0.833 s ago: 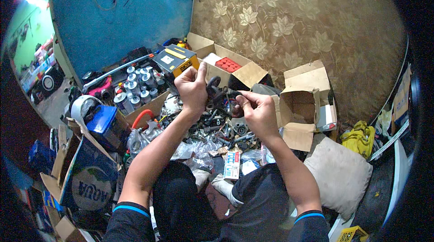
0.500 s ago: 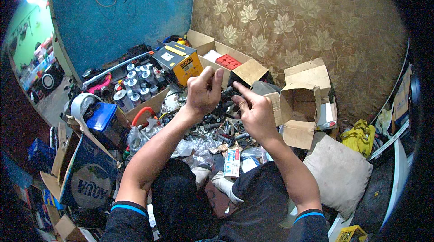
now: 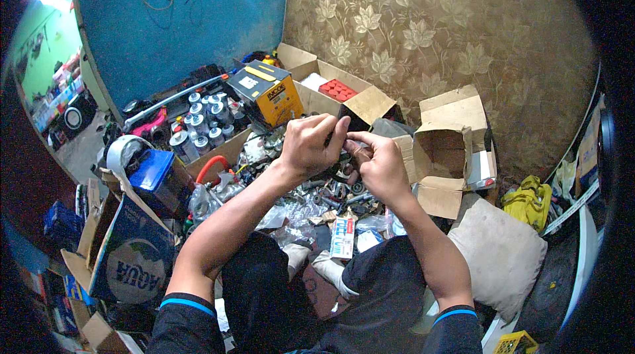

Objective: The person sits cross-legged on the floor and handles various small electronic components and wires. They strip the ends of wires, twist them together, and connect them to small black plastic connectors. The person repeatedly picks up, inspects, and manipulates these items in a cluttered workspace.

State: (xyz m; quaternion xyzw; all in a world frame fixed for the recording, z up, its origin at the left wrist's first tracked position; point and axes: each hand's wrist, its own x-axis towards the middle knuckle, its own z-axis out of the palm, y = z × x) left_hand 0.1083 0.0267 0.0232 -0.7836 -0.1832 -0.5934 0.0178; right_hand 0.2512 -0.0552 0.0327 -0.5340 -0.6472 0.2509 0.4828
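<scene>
My left hand point(image 3: 312, 145) is raised over the pile, its fingers curled in and its thumb pointing up. Close beside its thumb, my right hand point(image 3: 381, 165) is closed in a pinch. Anything between the fingers is too small or hidden to make out. Beneath both hands spreads a heap of small metal parts point(image 3: 331, 196) mixed with clear plastic bags point(image 3: 281, 217). A small white, blue and red carton point(image 3: 342, 237) lies nearer my legs.
An open cardboard box point(image 3: 444, 149) stands right of my hands, a yellow-and-grey box point(image 3: 281, 104) behind them. Several clear bottles point(image 3: 198, 122) cluster at the back left. A blue carton point(image 3: 132, 255) leans at left; a grey cushion point(image 3: 499, 255) lies at right.
My left hand has come down and to the right, bringing its thumb close to my right hand. My right forefinger, extended before, is now bent in.
</scene>
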